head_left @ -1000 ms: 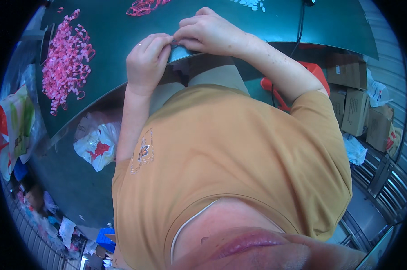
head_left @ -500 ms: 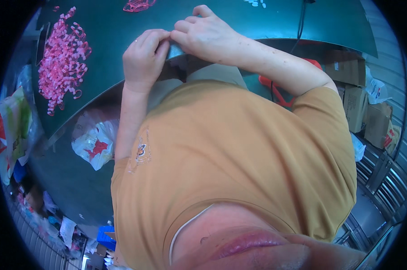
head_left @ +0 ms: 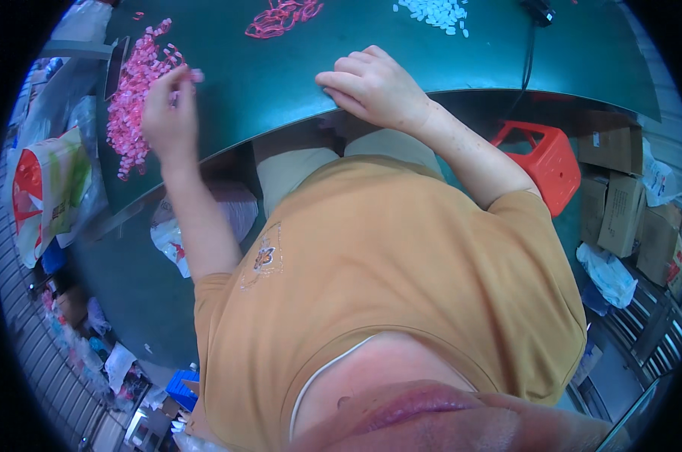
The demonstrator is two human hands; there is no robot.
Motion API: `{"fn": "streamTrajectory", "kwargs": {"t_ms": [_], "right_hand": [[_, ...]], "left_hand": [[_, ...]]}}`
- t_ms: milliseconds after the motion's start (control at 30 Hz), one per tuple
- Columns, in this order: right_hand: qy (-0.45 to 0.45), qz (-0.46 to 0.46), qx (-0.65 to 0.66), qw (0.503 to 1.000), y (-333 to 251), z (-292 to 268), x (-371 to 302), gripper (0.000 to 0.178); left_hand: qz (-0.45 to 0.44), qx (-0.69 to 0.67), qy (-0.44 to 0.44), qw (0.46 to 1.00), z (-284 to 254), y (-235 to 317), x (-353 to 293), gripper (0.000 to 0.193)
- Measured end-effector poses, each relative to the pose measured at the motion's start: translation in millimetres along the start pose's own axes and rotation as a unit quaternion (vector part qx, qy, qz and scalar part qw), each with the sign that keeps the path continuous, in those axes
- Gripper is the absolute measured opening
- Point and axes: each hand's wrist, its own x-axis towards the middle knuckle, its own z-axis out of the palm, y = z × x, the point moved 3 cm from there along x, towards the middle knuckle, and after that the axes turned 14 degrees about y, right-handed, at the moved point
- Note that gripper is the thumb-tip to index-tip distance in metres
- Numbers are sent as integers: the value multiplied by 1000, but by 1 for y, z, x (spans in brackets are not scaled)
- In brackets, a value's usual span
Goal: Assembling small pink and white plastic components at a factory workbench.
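My left hand [head_left: 171,113] is over the right side of a pile of pink cord loops with small pale tabs [head_left: 134,113], at the far left of the green table. Its fingers are bent and a little blurred. A pink loop with a pale tab [head_left: 196,76] shows at the fingertips. My right hand [head_left: 379,87] rests above the table's near edge, right of the middle. Its fingers are curled, with the thumb pressed below the forefinger. Whatever lies between them, if anything, is hidden.
Reddish-pink cord loops [head_left: 284,16] lie bunched at the far side of the green table [head_left: 266,83]. Small white pieces [head_left: 439,13] are scattered right of them, near a black cable [head_left: 529,60]. A red stool [head_left: 548,162] and cardboard boxes [head_left: 620,211] stand at right.
My hands were together near the table edge; they have parted. My left hand has moved left to the pink pile, while my right stays near the edge. The view has shifted slightly.
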Motion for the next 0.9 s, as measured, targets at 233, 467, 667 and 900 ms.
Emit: {"fn": "streamTrajectory", "kwargs": {"t_ms": [233, 467, 667, 900], "right_hand": [[5, 4, -8, 1000, 2, 1, -2, 8], [-5, 4, -7, 1000, 1, 1, -2, 12], [-17, 7, -5, 1000, -1, -1, -2, 16], [21, 138, 65, 988, 5, -6, 1, 35]], "left_hand": [[143, 116, 51, 982, 2, -46, 53, 27], [96, -16, -139, 985, 88, 24, 53, 27], [127, 29, -218, 967, 110, 20, 46, 26], [-66, -95, -176, 978, 75, 71, 17, 22]]}}
